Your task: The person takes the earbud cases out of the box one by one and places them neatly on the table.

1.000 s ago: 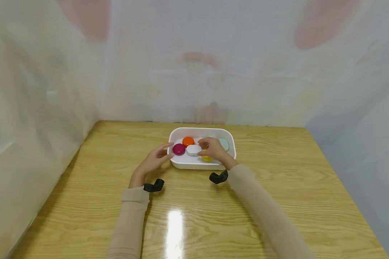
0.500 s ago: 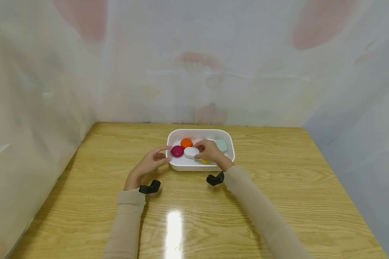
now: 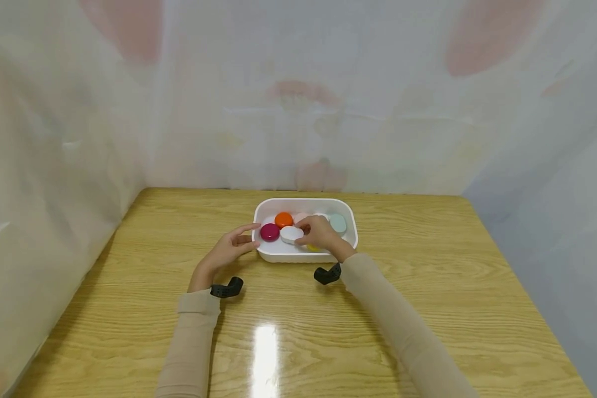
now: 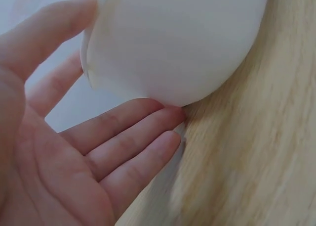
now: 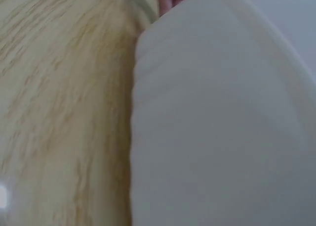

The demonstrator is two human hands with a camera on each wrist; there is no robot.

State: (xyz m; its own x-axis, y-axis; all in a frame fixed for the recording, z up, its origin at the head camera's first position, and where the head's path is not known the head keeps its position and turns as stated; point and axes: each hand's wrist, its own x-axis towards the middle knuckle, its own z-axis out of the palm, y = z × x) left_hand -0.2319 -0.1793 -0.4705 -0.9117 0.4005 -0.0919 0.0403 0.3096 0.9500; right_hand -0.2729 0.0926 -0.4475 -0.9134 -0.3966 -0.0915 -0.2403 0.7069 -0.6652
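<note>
A white plastic bin [image 3: 305,258] with rounded corners stands on the table. Inside it my right hand [image 3: 322,233] pinches a white oval, puck-like piece [image 3: 291,235] between thumb and fingers. My left hand [image 3: 227,251] rests its fingertips on the bin's left end; the left wrist view shows the outstretched fingers [image 4: 133,149] against the outer wall. Around the white piece lie a glossy crimson round piece [image 3: 270,232], an orange one [image 3: 283,220] and a pale pink one [image 3: 300,219]. Partly under my right hand is a yellow piece [image 3: 313,248]. A pale mint round piece [image 3: 338,223] lies at the right.
The wood-grain table [image 3: 428,309] extends on all sides of the bin. Pale patterned sheeting [image 3: 388,143] hangs behind it and along both sides. A black camera mount [image 3: 228,288] sits on the left wrist, and another camera mount [image 3: 327,274] on the right.
My right hand has shifted slightly left in the image and still holds the white piece, which appears more tilted. My left hand stays at the bin's end; the whole view has drifted a little.
</note>
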